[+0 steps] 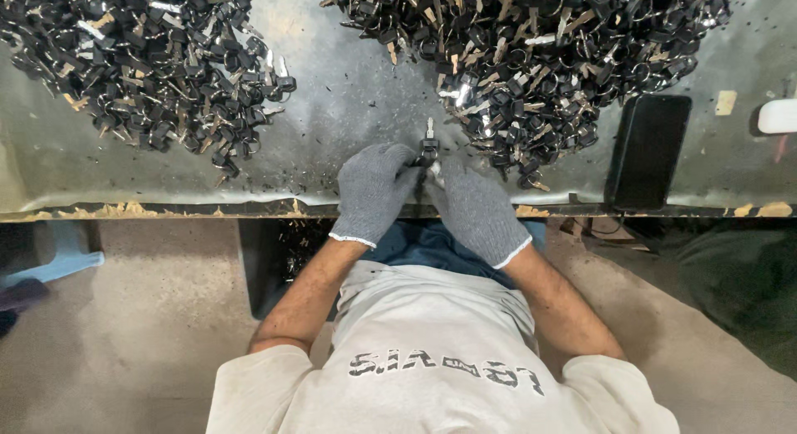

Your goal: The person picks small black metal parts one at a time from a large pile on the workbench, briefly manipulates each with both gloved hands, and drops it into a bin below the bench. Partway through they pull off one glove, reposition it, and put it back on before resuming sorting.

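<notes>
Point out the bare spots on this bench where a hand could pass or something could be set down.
Bare bench runs between the left key pile and the right key pile, down to the gloved left hand and right hand, which hold a key. Another strip lies below the left pile. Right of the phone is some room; the piles themselves are crowded.

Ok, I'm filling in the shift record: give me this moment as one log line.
left hand: gloved, grips key | right hand: gloved, grips key | key: black head, blade up | piles: behind | phone: right
</notes>
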